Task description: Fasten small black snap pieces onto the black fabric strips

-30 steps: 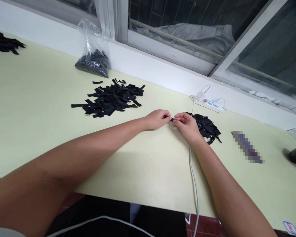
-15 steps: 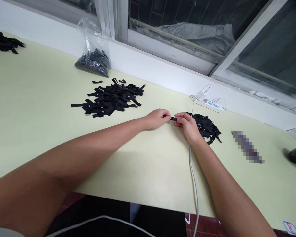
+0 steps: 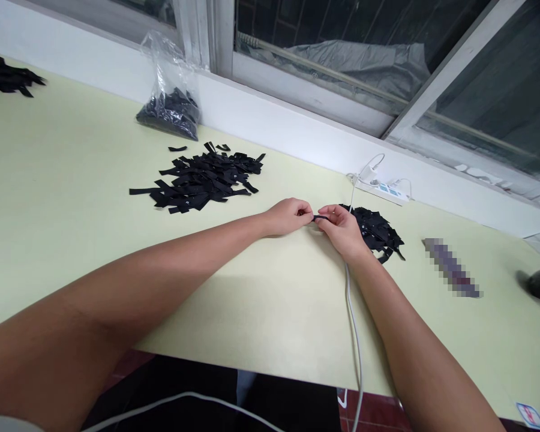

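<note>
Left hand (image 3: 289, 217) and right hand (image 3: 343, 230) pinch one black strip (image 3: 320, 217), mid-frame. Black pile (image 3: 375, 229) beside right hand; larger pile (image 3: 207, 179) left of centre, same counter (image 3: 270, 318).

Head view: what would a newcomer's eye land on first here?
Probably the large pile of black strips left of centre on the pale table, with a clear plastic bag of dark pieces behind it. Next, the left hand and right hand pinching a small black strip between them, just right of centre. A smaller black pile lies beside the right hand.
</note>
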Demonstrator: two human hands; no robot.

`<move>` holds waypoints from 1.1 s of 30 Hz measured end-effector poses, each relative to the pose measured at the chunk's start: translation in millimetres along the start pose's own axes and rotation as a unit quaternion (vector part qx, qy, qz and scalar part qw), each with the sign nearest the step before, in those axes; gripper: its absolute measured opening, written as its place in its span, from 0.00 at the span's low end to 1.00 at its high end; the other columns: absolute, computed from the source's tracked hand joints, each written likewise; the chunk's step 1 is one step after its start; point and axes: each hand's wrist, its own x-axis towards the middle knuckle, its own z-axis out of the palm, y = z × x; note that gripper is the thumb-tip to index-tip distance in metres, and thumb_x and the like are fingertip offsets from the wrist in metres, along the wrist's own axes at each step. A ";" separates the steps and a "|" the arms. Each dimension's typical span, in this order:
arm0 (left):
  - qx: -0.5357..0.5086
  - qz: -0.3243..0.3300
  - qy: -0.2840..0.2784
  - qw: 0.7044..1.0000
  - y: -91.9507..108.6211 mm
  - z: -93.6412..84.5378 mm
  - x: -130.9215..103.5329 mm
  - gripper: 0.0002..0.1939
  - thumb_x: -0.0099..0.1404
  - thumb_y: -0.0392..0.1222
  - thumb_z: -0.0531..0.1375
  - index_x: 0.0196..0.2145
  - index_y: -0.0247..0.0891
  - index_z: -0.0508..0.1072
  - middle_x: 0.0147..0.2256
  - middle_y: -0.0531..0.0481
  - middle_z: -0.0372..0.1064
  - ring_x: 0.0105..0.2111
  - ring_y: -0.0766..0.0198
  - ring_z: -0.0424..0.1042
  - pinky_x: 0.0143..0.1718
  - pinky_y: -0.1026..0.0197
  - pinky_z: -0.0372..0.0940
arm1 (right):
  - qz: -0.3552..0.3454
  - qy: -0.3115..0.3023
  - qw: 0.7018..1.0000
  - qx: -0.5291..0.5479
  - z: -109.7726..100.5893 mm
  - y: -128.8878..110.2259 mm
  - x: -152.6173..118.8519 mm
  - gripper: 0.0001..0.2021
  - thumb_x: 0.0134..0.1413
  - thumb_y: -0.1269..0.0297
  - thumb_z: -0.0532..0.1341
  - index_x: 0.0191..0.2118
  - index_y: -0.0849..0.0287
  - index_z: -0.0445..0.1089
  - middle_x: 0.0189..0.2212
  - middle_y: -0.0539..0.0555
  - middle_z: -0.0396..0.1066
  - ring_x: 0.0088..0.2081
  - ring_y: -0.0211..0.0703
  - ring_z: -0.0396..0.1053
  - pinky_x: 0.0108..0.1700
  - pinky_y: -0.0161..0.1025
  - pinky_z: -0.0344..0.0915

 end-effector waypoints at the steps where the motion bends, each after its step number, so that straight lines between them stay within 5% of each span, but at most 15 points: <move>1: 0.000 0.001 -0.001 1.000 0.3 -0.1 -0.2 0.10 0.62 0.44 0.56 0.31 0.36 0.75 0.29 0.51 0.70 0.29 0.66 0.63 0.30 0.62 0.58 | -0.001 -0.001 1.000 -0.001 0.0 -0.3 -0.2 0.19 0.41 0.56 0.70 0.39 0.57 0.67 0.29 0.49 0.72 0.28 0.36 0.66 0.32 0.37 0.62; 33: 0.012 0.005 0.011 1.000 -1.5 1.7 0.2 0.10 0.62 0.43 0.56 0.31 0.36 0.75 0.29 0.51 0.71 0.28 0.66 0.65 0.30 0.63 0.58 | 0.005 0.006 0.999 -0.038 -0.4 0.2 1.3 0.15 0.42 0.64 0.65 0.39 0.59 0.68 0.28 0.48 0.72 0.27 0.34 0.63 0.31 0.35 0.57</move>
